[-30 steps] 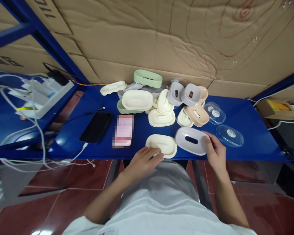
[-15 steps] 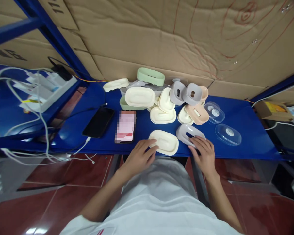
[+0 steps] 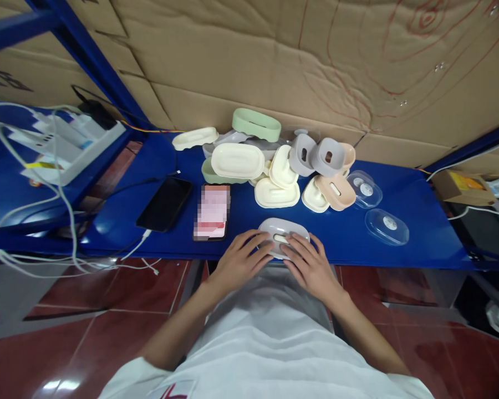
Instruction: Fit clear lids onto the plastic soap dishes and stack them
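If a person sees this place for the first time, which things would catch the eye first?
Probably the left hand and right hand, both with fingers on a grey dish at the near edge of the blue table. Next would likely come the heap of pastel dishes behind it, near the cardboard wall. The phone with the pink screen, left of the grey dish, also stands out.

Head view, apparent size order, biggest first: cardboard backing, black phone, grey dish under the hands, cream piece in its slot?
1. Cardboard backing
2. Black phone, grey dish (partly under left hand and right hand): too close to rank
3. Cream piece
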### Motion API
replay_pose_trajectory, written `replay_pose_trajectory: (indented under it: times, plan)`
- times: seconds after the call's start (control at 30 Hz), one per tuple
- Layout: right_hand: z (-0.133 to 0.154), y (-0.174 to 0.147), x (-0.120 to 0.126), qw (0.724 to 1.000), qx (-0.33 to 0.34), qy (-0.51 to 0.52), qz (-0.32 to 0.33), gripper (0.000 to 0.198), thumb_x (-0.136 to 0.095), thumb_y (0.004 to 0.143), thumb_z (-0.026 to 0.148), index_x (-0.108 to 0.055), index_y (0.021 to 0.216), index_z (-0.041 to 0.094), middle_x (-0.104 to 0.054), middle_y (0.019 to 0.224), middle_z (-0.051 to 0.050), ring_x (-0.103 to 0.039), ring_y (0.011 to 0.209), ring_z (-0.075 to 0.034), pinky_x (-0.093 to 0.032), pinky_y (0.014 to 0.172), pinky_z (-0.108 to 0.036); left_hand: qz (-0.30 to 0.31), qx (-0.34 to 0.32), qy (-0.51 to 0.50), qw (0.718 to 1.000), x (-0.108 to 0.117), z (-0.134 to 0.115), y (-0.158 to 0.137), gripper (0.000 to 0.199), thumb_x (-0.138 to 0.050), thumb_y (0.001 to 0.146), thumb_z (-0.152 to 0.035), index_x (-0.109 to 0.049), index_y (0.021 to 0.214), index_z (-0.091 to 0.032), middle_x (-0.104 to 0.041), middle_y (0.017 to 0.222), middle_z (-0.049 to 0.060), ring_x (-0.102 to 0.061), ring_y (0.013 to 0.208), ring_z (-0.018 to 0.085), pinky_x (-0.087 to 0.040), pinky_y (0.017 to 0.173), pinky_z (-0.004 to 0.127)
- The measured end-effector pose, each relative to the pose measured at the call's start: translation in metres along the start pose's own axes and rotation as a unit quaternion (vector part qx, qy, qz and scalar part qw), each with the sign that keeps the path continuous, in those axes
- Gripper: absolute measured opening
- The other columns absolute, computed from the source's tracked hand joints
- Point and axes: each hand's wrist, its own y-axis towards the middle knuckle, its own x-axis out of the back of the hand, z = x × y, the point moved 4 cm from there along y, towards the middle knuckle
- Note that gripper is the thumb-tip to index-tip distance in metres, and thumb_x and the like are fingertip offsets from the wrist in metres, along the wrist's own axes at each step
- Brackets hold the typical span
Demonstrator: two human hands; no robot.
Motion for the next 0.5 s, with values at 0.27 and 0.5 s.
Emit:
replay_pose_trajectory:
  times: [0.27, 0.5]
  plan:
    - [-0.131, -0.081, 0.063, 0.955, -0.257, -0.103, -0.109, 0.053, -0.060, 0.108, 0.050, -0.060, 0.157, 0.029, -0.046, 0.173, -0.015, -0.043, 0.161, -0.039, -0.033, 0.128, -0.067, -0.035, 0.041, -0.041, 0.998, 0.009, -0.001, 0.005, 0.027, -0.077, 0.099, -0.022, -0.071, 0.125, -0.022, -0.068, 0.144, 0.014, -0.061, 0.143, 0.033, -0.059, 0.114, 0.050]
    - [-0.214, -0.180, 0.084, 0.893, -0.438, -0.053, -0.092, 0.084, -0.065, 0.093, 0.078, -0.060, 0.158, 0.024, -0.060, 0.159, -0.019, -0.055, 0.149, -0.044, -0.038, 0.124, -0.072, -0.014, 0.062, -0.140, 0.988, 0.011, 0.001, 0.009, 0.031, -0.071, 0.096, -0.012, -0.066, 0.126, -0.020, -0.054, 0.159, 0.017, -0.051, 0.155, 0.033, -0.053, 0.125, 0.051]
